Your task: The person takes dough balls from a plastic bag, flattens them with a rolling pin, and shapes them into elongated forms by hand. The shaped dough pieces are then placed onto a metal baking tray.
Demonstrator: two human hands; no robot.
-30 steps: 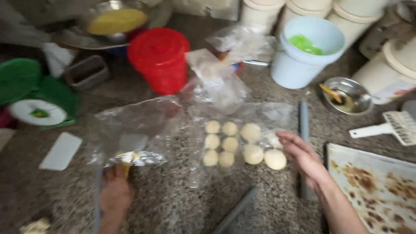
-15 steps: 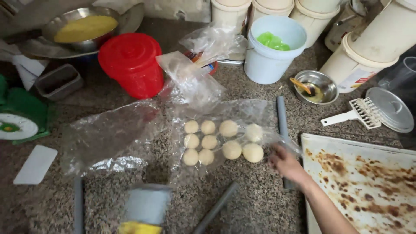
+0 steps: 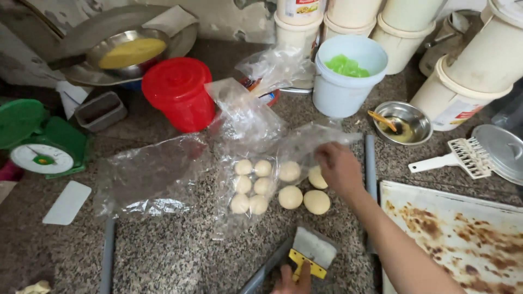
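Observation:
Several pale dough balls (image 3: 290,197) lie on a clear plastic sheet (image 3: 239,218) on the granite counter. My right hand (image 3: 339,169) reaches over them, fingers pinching a fold of the plastic sheet's far right part, lifting it above the balls. My left hand (image 3: 291,279) shows at the bottom edge, gripping the yellow handle of a metal dough scraper (image 3: 311,249), whose blade lies just below the dough balls.
A red lidded tub (image 3: 178,93), a blue bucket with green contents (image 3: 347,76), white tubs, a small steel bowl (image 3: 404,123), a white grater-like tool (image 3: 452,158), a green scale (image 3: 43,147), a baking tray (image 3: 463,239), grey rods (image 3: 371,163) and another plastic sheet (image 3: 150,174).
My right hand moved up from beside the dough balls and took hold of the plastic sheet. The scraper moved right, toward the dough.

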